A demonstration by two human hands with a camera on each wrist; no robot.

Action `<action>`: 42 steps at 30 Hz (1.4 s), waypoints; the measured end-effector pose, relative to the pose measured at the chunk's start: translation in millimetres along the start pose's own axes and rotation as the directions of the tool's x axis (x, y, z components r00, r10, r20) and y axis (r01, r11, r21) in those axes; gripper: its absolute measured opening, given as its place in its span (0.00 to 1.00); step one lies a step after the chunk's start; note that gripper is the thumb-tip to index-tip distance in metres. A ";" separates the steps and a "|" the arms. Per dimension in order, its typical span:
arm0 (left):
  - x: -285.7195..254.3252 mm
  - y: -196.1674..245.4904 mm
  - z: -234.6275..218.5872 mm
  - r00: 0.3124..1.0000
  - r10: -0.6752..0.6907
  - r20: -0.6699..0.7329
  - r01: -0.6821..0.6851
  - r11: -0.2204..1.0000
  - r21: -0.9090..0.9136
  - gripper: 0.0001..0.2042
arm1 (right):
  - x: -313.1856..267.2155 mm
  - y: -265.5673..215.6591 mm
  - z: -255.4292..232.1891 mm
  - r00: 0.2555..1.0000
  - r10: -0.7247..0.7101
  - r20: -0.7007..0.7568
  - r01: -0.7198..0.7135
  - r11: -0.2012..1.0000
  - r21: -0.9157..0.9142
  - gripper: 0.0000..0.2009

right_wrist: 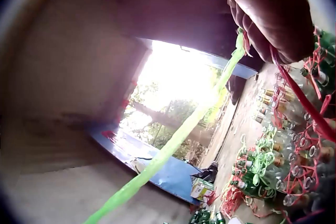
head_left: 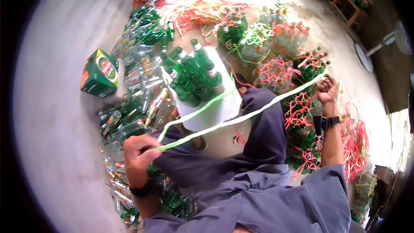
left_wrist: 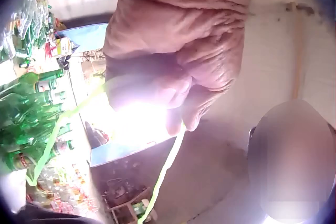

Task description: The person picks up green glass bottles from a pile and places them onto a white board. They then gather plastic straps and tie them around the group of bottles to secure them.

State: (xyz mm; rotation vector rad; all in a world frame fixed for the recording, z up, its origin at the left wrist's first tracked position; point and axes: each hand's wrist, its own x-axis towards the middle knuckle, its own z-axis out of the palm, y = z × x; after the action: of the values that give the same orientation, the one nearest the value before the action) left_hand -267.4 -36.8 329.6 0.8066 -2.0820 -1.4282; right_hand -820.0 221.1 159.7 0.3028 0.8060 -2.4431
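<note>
A pale green strap stretches across the lap between both hands. My left hand, at the left knee, pinches it where it doubles back; the left wrist view shows the curled fingers with the strap hanging from them. My right hand, raised at the right, grips the other end, and in the right wrist view a red strand also runs from the hand. Between the two, green bottles stand grouped upright on a white surface, a green strap length lying against their near side.
Loose bottles pile up on the left, beside a green carton. Bottle bundles tied with red and green straps stand on the right. Red straps lie heaped beyond, more at far right. A fan stands near the wall.
</note>
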 end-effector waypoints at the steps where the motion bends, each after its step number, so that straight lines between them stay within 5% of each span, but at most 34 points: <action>1: -4.4 -10.4 -8.0 1.000 0.012 -0.020 -0.014 0.993 -0.113 0.12 | 3.7 -0.4 -6.0 0.996 0.053 0.074 -0.051 0.998 -0.027 0.09; 5: -6.7 -2.5 -7.4 0.997 0.059 -0.045 -0.069 0.962 -0.265 0.18 | -2.3 13.5 -0.2 0.935 0.319 0.153 -0.305 0.947 -0.105 0.11; 8: -5.9 2.4 8.6 0.989 -0.003 -0.145 -0.025 0.982 -0.188 0.19 | -15.1 35.6 17.4 0.980 0.157 -0.121 -0.197 0.839 -0.507 0.12; 10: -2.2 8.5 25.4 0.975 -0.051 -0.218 0.006 0.979 -0.203 0.14 | -16.3 37.3 8.7 0.999 -0.002 0.053 0.048 0.453 -0.890 0.15; 11: 0.6 14.9 24.9 0.991 -0.093 -0.100 0.068 0.971 -0.230 0.13 | -20.0 37.1 10.8 0.972 -0.067 0.223 0.233 0.259 -0.937 0.17; 14: 13.8 27.5 41.4 0.992 -0.122 0.033 0.126 0.977 -0.170 0.10 | -52.4 53.8 42.2 0.934 -0.194 0.301 0.352 0.342 -0.871 0.19; 16: 22.2 32.6 59.0 0.987 -0.139 0.082 0.150 0.978 -0.145 0.09 | -76.2 68.4 62.8 0.929 -0.009 0.370 0.329 0.481 -0.813 0.20; 19: 34.9 34.9 80.4 0.966 -0.159 0.205 0.183 0.977 -0.109 0.07 | -152.1 102.6 121.6 0.800 0.186 0.571 0.454 0.433 -0.778 0.18; 21: 37.2 18.6 94.7 0.955 -0.060 0.291 0.106 0.984 -0.144 0.07 | -184.1 127.0 132.7 0.544 0.288 0.788 0.681 0.397 -0.615 0.22; 23: 37.8 21.1 102.8 0.950 -0.063 0.306 0.101 0.989 -0.110 0.07 | -208.4 148.1 148.2 0.392 0.423 0.817 0.693 0.448 -0.565 0.23; 27: 32.8 20.0 97.0 0.954 -0.105 0.282 0.122 0.992 -0.041 0.06 | -218.4 165.7 151.3 0.259 0.586 0.768 0.633 0.497 -0.594 0.19; 29: 31.2 17.1 93.4 0.968 -0.100 0.231 0.111 0.993 -0.035 0.06 | -223.4 149.1 160.5 0.317 0.743 0.589 0.216 0.549 -0.808 0.13; 30: 31.7 10.6 92.0 0.963 -0.133 0.234 0.157 0.984 -0.087 0.06 | -220.4 147.2 156.4 0.306 0.749 0.588 0.216 0.547 -0.809 0.13; 32: 31.2 2.2 84.5 0.963 -0.163 0.213 0.194 0.972 -0.135 0.07 | -212.3 146.6 149.9 0.247 0.655 0.714 0.482 0.556 -0.677 0.11; 34: 30.8 -2.1 80.4 0.960 -0.114 0.255 0.138 0.988 -0.076 0.08 | -203.8 133.7 154.7 0.434 0.645 0.629 0.443 0.455 -0.773 0.09; 35: 29.1 -3.5 77.1 0.963 -0.093 0.254 0.113 0.992 -0.065 0.09 | -190.4 133.2 150.1 0.467 0.488 0.738 0.553 0.490 -0.674 0.08; 36: 28.2 -4.9 72.9 0.966 -0.093 0.242 0.112 0.992 -0.066 0.09 | -178.9 122.5 152.4 0.596 0.467 0.654 0.484 0.441 -0.756 0.09; 39: 27.7 -15.7 57.5 0.956 -0.145 0.255 0.150 0.989 -0.001 0.09 | -127.7 99.5 141.7 0.779 0.120 0.615 0.583 0.225 -0.781 0.11; 40: 28.1 -20.1 53.7 0.957 -0.146 0.249 0.152 0.988 -0.003 0.09 | -118.5 90.9 143.2 0.813 0.021 0.582 0.562 0.232 -0.794 0.11; 42: 28.8 -29.4 47.0 0.960 -0.187 0.210 0.189 0.982 0.011 0.09 | -75.0 68.3 120.3 0.804 -0.125 0.581 0.586 0.001 -0.810 0.10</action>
State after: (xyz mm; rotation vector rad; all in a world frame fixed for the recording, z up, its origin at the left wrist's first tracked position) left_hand -314.0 -34.6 287.9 0.9054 -2.2003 -1.6883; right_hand -724.7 134.4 249.9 -1.0136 2.3463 -1.5449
